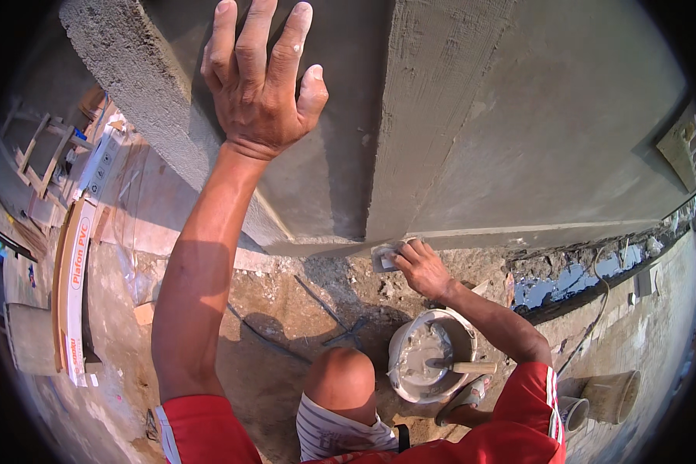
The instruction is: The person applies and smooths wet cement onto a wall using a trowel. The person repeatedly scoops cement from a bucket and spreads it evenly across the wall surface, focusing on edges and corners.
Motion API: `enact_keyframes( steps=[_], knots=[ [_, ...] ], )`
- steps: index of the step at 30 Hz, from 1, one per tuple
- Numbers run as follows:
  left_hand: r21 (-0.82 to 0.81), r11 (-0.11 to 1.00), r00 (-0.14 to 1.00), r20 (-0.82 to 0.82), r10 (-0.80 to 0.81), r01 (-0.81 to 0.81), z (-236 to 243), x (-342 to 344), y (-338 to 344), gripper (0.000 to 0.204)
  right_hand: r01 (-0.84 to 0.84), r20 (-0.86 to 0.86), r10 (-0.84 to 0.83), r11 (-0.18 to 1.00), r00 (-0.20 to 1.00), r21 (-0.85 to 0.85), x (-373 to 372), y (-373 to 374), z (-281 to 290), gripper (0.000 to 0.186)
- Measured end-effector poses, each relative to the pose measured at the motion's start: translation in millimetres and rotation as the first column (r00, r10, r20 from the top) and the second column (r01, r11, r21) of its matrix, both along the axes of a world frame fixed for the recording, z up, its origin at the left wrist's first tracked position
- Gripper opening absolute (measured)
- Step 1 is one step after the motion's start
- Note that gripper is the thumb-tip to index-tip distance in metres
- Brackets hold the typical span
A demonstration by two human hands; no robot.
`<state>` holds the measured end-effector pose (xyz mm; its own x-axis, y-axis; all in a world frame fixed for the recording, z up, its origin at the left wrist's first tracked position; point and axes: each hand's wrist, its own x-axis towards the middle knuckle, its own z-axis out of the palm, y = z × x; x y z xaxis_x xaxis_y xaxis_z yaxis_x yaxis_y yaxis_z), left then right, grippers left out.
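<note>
My left hand (263, 100) lies with spread fingers against a smooth grey plastered wall recess (348, 100), white residue on its fingertips. That recess sits between a rough upright edge (147, 77) and a plastered pillar (433, 116). Low down at the pillar's foot, my right hand (424, 269) is closed around a small flat scraper (380, 261), its pale blade at the wall's bottom edge. Most of the scraper's grip is hidden by my fingers. Below that hand stands a white bucket (395, 356) of wet grey mix, with a wooden-handled trowel (474, 367) resting in it.
A dark, water-filled ditch (580, 280) runs along the wall at right. Two more buckets (611, 397) lie at lower right. Long cardboard boxes (77, 271) and a wooden frame (50, 155) are at left. A flat board (680, 147) is against the far-right wall.
</note>
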<state>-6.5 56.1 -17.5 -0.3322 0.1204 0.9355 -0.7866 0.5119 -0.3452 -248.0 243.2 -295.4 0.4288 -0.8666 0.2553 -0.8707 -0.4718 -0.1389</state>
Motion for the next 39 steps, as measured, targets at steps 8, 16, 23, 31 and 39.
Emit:
enact_keyframes(
  steps=[8,16,23,31,39],
  knots=[
    [0.002,1.0,1.0,-0.003,0.03,-0.03,-1.0,2.4,1.1,0.053,-0.393,0.798,-0.423,0.883,-0.43,0.257,17.9,24.9,88.9,0.045],
    [0.008,1.0,1.0,-0.001,0.001,-0.001,-0.4,1.9,0.3,0.052,0.474,0.988,-0.139,0.876,0.063,0.093,62.7,-6.1,69.4,0.025],
    [0.018,1.0,1.0,-0.007,0.007,-0.007,0.3,-2.3,2.7,0.052,0.691,0.931,-0.109,0.7,0.349,-0.178,93.4,-54.5,64.3,0.028],
    [0.005,1.0,1.0,-0.006,-0.009,0.009,0.0,5.5,0.2,0.052,0.215,0.57,0.023,0.913,0.821,-0.346,87.6,-7.9,116.2,0.04],
    [-0.101,0.995,1.0,-0.012,-0.016,0.014,3.7,0.7,-3.7,0.051,0.146,0.138,-0.062,0.619,0.989,-0.772,5.1,-39.8,264.0,0.034]
  ],
)
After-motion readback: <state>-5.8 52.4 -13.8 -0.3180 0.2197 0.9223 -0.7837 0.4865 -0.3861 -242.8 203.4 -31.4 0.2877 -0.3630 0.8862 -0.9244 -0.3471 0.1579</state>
